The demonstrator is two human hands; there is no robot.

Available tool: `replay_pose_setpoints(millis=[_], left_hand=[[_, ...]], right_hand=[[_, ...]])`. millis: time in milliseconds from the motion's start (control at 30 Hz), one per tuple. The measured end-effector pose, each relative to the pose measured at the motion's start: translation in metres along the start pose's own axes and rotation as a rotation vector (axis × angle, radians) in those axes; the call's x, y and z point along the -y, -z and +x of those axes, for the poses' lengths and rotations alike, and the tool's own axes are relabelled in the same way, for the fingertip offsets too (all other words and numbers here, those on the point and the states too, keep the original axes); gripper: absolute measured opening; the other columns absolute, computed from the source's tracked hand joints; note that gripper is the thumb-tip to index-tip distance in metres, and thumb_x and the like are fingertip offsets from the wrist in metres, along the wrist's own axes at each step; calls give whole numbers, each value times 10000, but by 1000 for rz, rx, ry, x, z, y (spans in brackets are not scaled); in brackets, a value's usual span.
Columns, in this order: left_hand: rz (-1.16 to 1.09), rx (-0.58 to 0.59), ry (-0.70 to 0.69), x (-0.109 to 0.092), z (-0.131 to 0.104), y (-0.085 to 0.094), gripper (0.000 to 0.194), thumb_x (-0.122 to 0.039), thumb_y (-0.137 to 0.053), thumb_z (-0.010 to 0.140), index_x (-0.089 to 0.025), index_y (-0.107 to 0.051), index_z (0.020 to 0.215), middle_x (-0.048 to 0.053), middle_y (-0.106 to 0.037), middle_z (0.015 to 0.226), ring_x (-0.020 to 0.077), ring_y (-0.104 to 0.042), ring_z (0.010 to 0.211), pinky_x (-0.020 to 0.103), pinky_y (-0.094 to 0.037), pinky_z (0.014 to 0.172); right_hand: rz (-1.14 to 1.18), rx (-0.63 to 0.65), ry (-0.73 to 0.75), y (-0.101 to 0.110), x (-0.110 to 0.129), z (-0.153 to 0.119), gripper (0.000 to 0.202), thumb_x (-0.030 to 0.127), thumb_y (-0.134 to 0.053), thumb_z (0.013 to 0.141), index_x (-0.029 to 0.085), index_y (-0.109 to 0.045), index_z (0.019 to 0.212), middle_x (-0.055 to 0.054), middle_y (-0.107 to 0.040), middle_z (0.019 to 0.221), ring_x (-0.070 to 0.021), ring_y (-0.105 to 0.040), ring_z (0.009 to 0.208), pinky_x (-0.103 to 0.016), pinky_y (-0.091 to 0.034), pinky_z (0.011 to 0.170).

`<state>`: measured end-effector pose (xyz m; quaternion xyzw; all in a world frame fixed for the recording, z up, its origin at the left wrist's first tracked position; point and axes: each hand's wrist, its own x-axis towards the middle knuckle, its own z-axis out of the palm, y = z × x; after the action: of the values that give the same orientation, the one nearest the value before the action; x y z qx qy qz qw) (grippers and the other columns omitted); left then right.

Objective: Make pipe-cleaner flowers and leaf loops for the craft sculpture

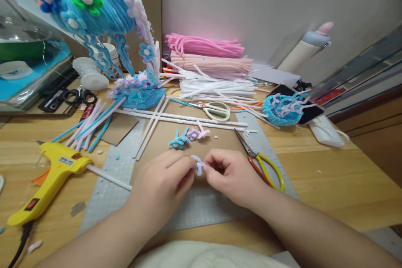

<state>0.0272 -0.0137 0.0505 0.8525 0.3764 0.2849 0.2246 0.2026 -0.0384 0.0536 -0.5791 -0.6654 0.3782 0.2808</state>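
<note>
A small pale lilac piece of bent pipe cleaner (199,166) is pinched between both hands, above the cardboard sheet. My left hand (166,173) has its fingers closed on the left side of the piece. From the right, my right hand (228,173) grips its other side between thumb and forefinger. Just beyond the hands, a blue pipe cleaner flower (177,143) and a lilac flower (194,135) lie on the cardboard (166,130). Red-and-yellow pliers-like scissors (262,163) rest open to the right of my right hand.
A yellow glue gun (52,176) lies at left. Behind are pipe cleaner bundles (216,86), cream-handled scissors (216,111) and a tall blue flowered decoration (100,8). A blue coil (279,109) and white bottle (303,48) are at right.
</note>
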Motion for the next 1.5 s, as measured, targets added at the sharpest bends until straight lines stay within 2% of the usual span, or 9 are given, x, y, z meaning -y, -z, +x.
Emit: replay_pose_setpoints(millis=[167,267,367,567,767,833,1033,1200,1500], left_hand=[[-323,-132,286,-1,4,2,94,-164,-567,787,-215,-646,788,-9,-668,758,118,-559,632,218,-421,579],[-584,-125,458,-3,5,-1,38,-222,-624,757,-209,-659,761,-2,-680,738,140,-590,665,230,-440,594],[-778,-95,517,-6,6,-5,31,-216,-662,719,-193,-650,734,1,-670,710,144,-597,670,234,-455,613],[-905,-66,556,-9,6,-6,61,-198,-691,703,-182,-638,728,4,-644,728,128,-562,687,222,-443,625],[-1476,193,811,-11,6,-5,230,-356,-547,836,-141,-623,801,35,-585,744,128,-536,678,211,-447,545],[-1489,255,841,-10,6,-6,203,-307,-585,826,-114,-637,790,30,-570,741,102,-521,675,184,-446,564],[-1455,196,851,-8,5,-5,82,-192,-662,771,-119,-628,761,-8,-552,688,56,-478,612,147,-435,578],[-1388,203,861,-7,5,-4,139,-236,-706,728,-130,-616,734,-22,-555,670,57,-482,585,164,-425,564],[-1098,173,689,-8,8,-2,152,-238,-718,676,-153,-595,653,-43,-553,610,85,-484,572,194,-405,547]], right_hand=[[63,-78,146,4,0,-6,78,228,-493,838,188,-539,789,40,-496,633,-82,-443,540,-193,-353,497],[2,-64,198,2,-2,-9,124,199,-508,826,208,-542,945,36,-536,716,-82,-468,550,-204,-357,508],[-74,-49,267,1,-2,-10,145,199,-479,852,212,-549,978,17,-578,761,-102,-514,616,-230,-371,570],[-260,-86,398,6,-1,-8,170,184,-413,882,166,-576,836,-28,-595,725,-133,-527,657,-263,-362,617],[-415,-177,481,3,-3,-7,178,192,-456,873,161,-601,776,-28,-593,664,-131,-523,615,-262,-358,594],[-445,-184,504,2,-4,-7,160,197,-473,871,159,-615,807,-34,-612,687,-136,-542,634,-262,-370,599],[-463,-232,576,1,-8,-7,176,171,-497,868,175,-589,1018,-43,-663,802,-145,-590,709,-267,-409,642],[-495,-145,623,7,-8,-7,135,175,-465,886,181,-585,949,-55,-679,820,-151,-599,730,-276,-410,657],[-537,-73,628,11,-5,-4,159,198,-438,872,176,-582,806,-22,-593,669,-136,-496,608,-271,-353,587]])
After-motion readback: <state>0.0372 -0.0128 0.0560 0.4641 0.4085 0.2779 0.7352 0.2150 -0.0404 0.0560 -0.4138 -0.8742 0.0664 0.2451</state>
